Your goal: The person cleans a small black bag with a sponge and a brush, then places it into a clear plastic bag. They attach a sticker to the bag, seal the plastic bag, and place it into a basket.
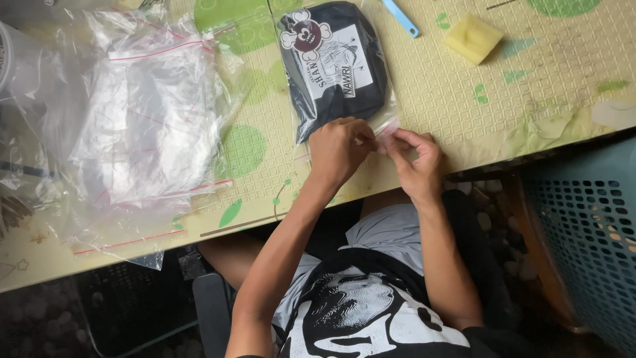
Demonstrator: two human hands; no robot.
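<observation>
The person sits at a table (pixel 464 99) covered with a pale yellow patterned mat; both hands meet at the near end of a clear plastic bag (pixel 381 129) that holds a folded black garment (pixel 331 59) with a white printed patch. The bag lies on the mat a little back from the near table edge, its mouth turned toward the person. The left hand (pixel 338 149) is curled, its fingertips pressed together on the bag's closing strip; the right hand (pixel 417 156) pinches the same strip just beside it, thumb against forefinger.

To do this well, it seems best to keep the strip flat against the table and to work the pinch along it from one corner to the other, so that no gap stays open; the garment should sit well back from the mouth so that no cloth catches in the seal.

The near table edge lies just under the wrists, so there is little room to pull the bag closer without its mouth hanging over. To the left a heap of empty clear bags (pixel 146 113) with red strips lies well apart; a yellow sponge (pixel 473 38) and a blue handle (pixel 401 16) lie toward the far side, clear of the hands. A teal basket (pixel 589 232) stands below the table at the right.
</observation>
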